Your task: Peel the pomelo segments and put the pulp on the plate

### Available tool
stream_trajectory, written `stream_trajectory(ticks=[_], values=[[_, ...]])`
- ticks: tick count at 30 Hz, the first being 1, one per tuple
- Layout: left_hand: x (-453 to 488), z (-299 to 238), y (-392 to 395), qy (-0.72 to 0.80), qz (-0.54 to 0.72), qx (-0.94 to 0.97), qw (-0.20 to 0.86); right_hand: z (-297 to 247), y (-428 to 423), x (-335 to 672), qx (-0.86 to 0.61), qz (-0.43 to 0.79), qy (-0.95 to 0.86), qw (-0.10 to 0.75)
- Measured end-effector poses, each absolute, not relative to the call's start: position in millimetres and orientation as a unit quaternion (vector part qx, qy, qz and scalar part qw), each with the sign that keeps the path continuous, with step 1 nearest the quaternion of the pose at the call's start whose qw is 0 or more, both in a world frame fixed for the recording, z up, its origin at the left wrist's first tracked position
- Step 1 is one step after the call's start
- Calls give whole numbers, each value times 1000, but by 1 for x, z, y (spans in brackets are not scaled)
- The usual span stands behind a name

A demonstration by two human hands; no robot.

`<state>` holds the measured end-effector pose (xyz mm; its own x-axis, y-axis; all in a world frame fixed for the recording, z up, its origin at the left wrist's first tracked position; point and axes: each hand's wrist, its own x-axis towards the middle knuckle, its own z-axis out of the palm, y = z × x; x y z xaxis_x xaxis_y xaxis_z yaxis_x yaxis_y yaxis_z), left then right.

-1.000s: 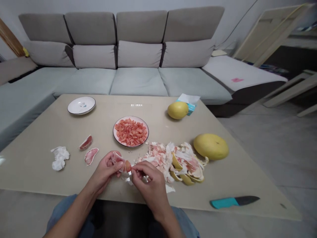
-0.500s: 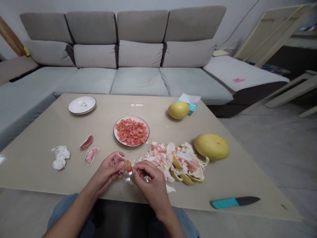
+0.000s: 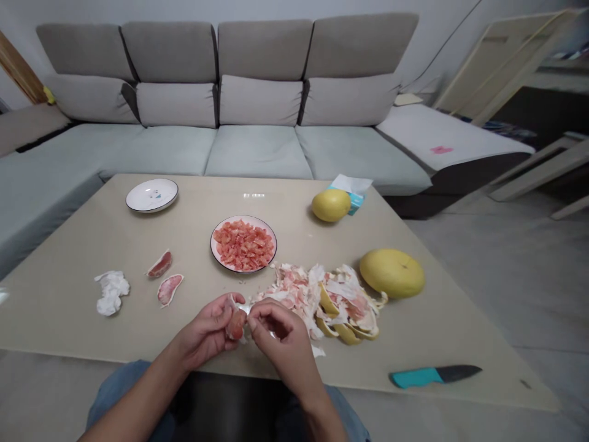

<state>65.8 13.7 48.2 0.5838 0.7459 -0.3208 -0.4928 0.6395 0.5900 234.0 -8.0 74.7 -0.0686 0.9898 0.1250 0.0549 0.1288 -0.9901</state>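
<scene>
- Hands meet just above the near edge of the table (image 3: 83, 245), with a pink segment (image 3: 235, 324) between them. It is probably held there so that scraps drop on the tabletop rather than in the lap.
- The left hand (image 3: 207, 336) cups the pink segment from the left, its fingers curled round it and the thumb on top, apparently to steady it.
- The right hand (image 3: 281, 344) comes in from the right. Its thumb and forefinger (image 3: 256, 320) are pinched at the segment's right edge, seemingly on a scrap of white skin, though that is too small to tell for sure.
- The segment touches both sets of fingertips, pink end pointing down.
- A peel heap (image 3: 322, 298) lies just right of the right hand, handy for discards.
- A plate of pink pieces (image 3: 212, 245) stands near, straight beyond the hands.
- Two spare segments (image 3: 169, 288) and a crumpled tissue (image 3: 110, 291) lie off to the left, apart from the hands.
- A knife (image 3: 435, 374) rests well to the right, untouched.
</scene>
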Motion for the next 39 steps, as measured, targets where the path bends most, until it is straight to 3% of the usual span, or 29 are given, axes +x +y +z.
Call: stream_trajectory(ticks=[11, 19, 27, 39], values=[[66, 53, 18, 319, 437, 285, 791, 73, -9, 232, -472, 396, -612, 496], [68, 54, 18, 420, 481, 352, 685, 68, -8, 226, -531, 313, -618, 488], [68, 46, 13, 286, 397, 257, 833, 74, -9, 226, -503, 424, -573, 489], [67, 44, 10, 174, 353, 208, 896, 77, -10, 231, -476, 485, -544, 492]])
